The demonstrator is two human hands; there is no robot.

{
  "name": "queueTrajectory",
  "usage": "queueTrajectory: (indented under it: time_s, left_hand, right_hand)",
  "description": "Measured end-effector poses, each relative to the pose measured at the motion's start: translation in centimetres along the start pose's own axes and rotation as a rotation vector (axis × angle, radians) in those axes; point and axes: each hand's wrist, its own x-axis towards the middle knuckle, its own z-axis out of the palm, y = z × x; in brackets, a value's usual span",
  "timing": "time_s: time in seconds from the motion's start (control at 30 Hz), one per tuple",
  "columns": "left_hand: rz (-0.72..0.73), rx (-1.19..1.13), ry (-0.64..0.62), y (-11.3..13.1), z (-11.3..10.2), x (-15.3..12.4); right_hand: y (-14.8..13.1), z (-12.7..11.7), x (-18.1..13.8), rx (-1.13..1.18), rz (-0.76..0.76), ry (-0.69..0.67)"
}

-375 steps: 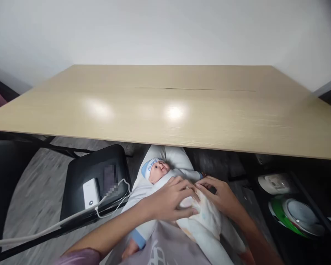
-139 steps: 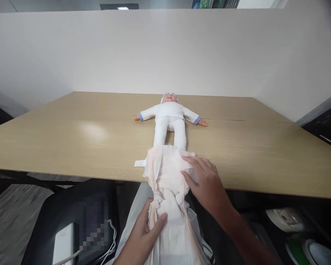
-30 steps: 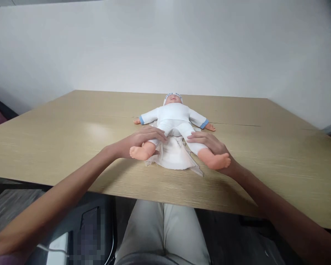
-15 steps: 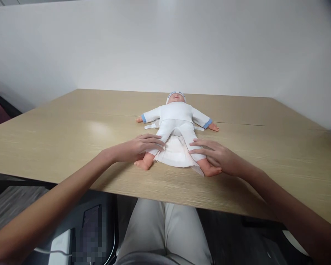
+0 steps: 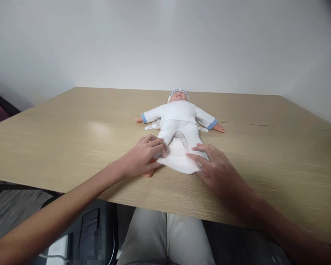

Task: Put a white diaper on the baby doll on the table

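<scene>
A baby doll [image 5: 180, 117] in a white suit with blue cuffs and a cap lies on its back on the wooden table [image 5: 71, 140], head away from me. A white diaper [image 5: 178, 159] is spread under its hips and between its legs. My left hand [image 5: 142, 156] curls over the doll's lower left-side leg, the foot peeking out beneath my fingers. My right hand [image 5: 213, 167] lies flat with fingers stretched over the other leg and the diaper's right edge.
White diaper tabs [image 5: 150, 126] stick out beside the doll's waist. A plain white wall [image 5: 165, 40] rises behind the table. Below the near table edge I see my light trousers [image 5: 165, 239] and a dark chair with a white power bank [image 5: 57, 250] at the lower left.
Both hands have pressed the doll's legs down onto the table and now cover its feet. The diaper lies flatter between the legs. The view has shifted slightly left.
</scene>
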Motion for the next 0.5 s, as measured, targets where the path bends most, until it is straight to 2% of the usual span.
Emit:
queueTrajectory:
  time_s: [0.1, 0.17, 0.27, 0.33, 0.5]
  left_hand:
    - [-0.080, -0.102, 0.072, -0.5, -0.7, 1.0]
    - [-0.124, -0.201, 0.164, -1.1, -1.5, 2.4]
    - [-0.161, -0.275, 0.293, -2.6, -2.4, 5.4]
    - [-0.204, -0.307, 0.333, -4.2, -2.9, 8.0]
    - [-0.355, -0.503, 0.312, -8.0, -2.7, 13.2]
  right_hand:
    - [1.0, -0.3, 1.5, 0.075, 0.032, 0.020]
    - [2.1, -0.8, 3.4, 0.142, 0.090, 0.087]
    - [4.3, -0.9, 7.2, 0.213, 0.165, 0.216]
    - [6.0, -0.4, 9.9, 0.269, 0.216, 0.252]
    - [10.3, 2.3, 14.9, 0.527, 0.474, 0.147]
